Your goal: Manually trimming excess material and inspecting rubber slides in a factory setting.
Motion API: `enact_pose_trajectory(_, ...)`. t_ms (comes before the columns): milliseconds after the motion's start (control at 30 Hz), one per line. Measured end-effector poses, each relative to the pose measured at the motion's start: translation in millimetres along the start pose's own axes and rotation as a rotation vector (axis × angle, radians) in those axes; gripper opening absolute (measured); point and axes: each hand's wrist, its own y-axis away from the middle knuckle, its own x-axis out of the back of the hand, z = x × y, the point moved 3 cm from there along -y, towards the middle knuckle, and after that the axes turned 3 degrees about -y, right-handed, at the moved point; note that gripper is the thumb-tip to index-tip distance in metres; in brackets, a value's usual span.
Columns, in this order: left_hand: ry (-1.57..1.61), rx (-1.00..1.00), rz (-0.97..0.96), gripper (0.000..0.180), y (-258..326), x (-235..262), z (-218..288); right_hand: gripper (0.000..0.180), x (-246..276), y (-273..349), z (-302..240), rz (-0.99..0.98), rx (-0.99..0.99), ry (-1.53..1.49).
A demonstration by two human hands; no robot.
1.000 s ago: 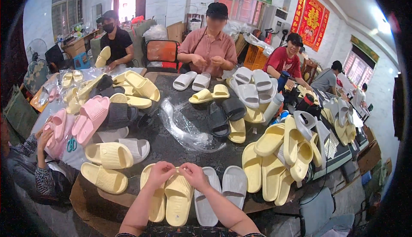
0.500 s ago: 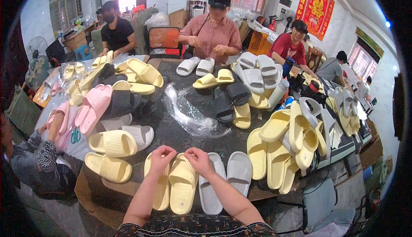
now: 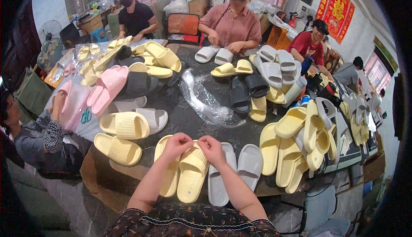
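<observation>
My left hand [image 3: 177, 146] and my right hand [image 3: 211, 150] are close together over the toe ends of a pair of yellow slides at the table's near edge. Fingers on both are pinched; whatever they hold, if anything, is too small to make out. Below the hands, the right yellow slide [image 3: 192, 179] shows its ribbed strap and footbed. The left yellow slide [image 3: 168, 181] is partly hidden by my left forearm. To the right stands a pair of grey slides, the nearer grey slide [image 3: 219, 189] partly covered by my right arm and the other grey slide [image 3: 249, 164] in full view.
Yellow slides [image 3: 122, 125] lie left, beside a pink pair [image 3: 107, 86]. A heap of yellow and grey slides [image 3: 287, 159] is at right. Clear plastic wrap [image 3: 197, 99] lies mid-table, beyond it a black slide [image 3: 240, 95]. Across the table, a person [image 3: 231, 20] touches pale grey slides.
The whole view has shifted, so things sit further right. My hands stay pinched over the yellow pair. The person opposite has lowered both hands onto the pale grey slides.
</observation>
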Motion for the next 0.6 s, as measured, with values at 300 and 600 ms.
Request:
enact_pose_trajectory(300, -0.018, 0.002, 0.005, 0.009, 0.0, 4.8, 10.8, 0.018, 0.6, 0.5, -10.5, 0.009, -0.096, -0.100)
enact_pose_trajectory(600, -0.012, -0.031, 0.004, 0.013, 1.3, 2.8, 12.5, 0.014, -1.8, -0.5, -3.5, 0.014, -0.024, -0.068)
